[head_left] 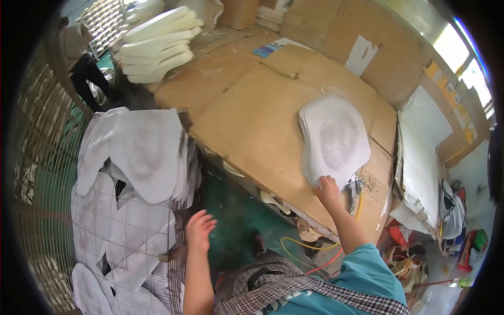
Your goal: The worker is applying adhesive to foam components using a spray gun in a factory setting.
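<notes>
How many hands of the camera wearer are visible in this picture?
2: the right hand is touching the near end of the pale grey pad on the cardboard-covered table; the left hand is in the air beside the wire mesh.

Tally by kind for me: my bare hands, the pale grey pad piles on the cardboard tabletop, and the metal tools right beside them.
Bare hands, left hand and right hand: 2
Pale grey pad pile on the cardboard tabletop: 1
Metal tool: 1
Total: 4

A bright window [450, 47] glares at two o'clock; a cardboard-lined wall [315, 26] stands at one; green floor [224, 210] shows toward seven, beside a cardboard-covered table [252, 121].
</notes>
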`<action>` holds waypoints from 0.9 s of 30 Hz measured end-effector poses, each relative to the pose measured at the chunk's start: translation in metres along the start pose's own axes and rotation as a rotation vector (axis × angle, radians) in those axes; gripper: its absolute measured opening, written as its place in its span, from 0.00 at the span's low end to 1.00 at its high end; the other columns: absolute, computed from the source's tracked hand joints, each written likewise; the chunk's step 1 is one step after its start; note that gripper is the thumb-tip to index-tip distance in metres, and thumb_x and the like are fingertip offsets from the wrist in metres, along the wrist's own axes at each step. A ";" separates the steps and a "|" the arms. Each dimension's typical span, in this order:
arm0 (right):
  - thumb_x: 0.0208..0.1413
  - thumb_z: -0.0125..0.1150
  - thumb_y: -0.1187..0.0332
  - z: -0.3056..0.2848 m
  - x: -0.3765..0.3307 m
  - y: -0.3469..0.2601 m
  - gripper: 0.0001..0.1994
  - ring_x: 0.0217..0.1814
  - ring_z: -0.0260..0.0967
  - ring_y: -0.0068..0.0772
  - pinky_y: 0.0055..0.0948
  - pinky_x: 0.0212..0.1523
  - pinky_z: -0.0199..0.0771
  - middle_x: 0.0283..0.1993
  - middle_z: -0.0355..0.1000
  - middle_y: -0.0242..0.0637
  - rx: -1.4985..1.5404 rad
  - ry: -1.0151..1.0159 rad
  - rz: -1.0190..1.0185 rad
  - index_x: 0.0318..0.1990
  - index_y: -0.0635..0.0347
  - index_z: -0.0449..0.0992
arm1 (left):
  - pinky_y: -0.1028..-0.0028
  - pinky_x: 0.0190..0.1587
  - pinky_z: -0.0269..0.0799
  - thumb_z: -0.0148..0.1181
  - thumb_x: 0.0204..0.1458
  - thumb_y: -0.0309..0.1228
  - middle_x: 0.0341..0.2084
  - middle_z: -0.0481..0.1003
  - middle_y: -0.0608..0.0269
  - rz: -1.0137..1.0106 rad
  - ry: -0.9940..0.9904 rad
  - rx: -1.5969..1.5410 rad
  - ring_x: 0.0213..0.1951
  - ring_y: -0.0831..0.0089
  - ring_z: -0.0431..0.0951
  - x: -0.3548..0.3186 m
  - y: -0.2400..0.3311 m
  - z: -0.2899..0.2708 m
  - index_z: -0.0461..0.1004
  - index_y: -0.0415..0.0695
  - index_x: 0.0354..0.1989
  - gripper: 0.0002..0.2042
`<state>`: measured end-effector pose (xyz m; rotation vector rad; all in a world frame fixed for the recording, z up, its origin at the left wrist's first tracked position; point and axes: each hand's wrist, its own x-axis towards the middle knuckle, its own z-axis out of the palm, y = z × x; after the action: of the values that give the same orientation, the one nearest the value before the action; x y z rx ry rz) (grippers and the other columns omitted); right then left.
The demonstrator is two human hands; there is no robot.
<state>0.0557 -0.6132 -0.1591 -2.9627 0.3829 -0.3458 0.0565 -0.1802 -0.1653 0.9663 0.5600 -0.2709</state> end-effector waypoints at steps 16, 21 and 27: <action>0.40 0.58 0.73 -0.009 0.003 -0.022 0.07 0.27 0.67 0.39 0.31 0.30 0.68 0.25 0.68 0.42 0.676 -0.211 -0.227 0.29 0.63 0.74 | 0.72 0.45 0.65 0.52 0.48 0.28 0.40 0.70 0.65 -0.396 -0.379 0.031 0.43 0.74 0.69 -0.010 -0.137 0.247 0.64 0.40 0.47 0.17; 0.39 0.59 0.72 0.010 0.046 0.057 0.13 0.38 0.68 0.42 0.35 0.40 0.67 0.34 0.71 0.43 0.790 -0.085 0.314 0.37 0.59 0.73 | 0.73 0.49 0.62 0.44 0.43 0.18 0.42 0.69 0.61 -0.126 -0.186 0.024 0.44 0.71 0.69 0.007 -0.132 0.207 0.63 0.36 0.49 0.20; 0.41 0.58 0.58 0.023 0.093 0.170 0.22 0.48 0.64 0.52 0.44 0.47 0.63 0.45 0.67 0.52 -0.031 -0.054 0.475 0.41 0.65 0.69 | 0.71 0.47 0.66 0.45 0.41 0.16 0.39 0.71 0.60 -0.034 -0.035 0.068 0.42 0.70 0.71 0.013 -0.118 0.165 0.64 0.36 0.46 0.19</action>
<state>0.1087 -0.7986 -0.1894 -2.7780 1.0602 -0.2013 0.0674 -0.3820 -0.1821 1.0165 0.5385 -0.3390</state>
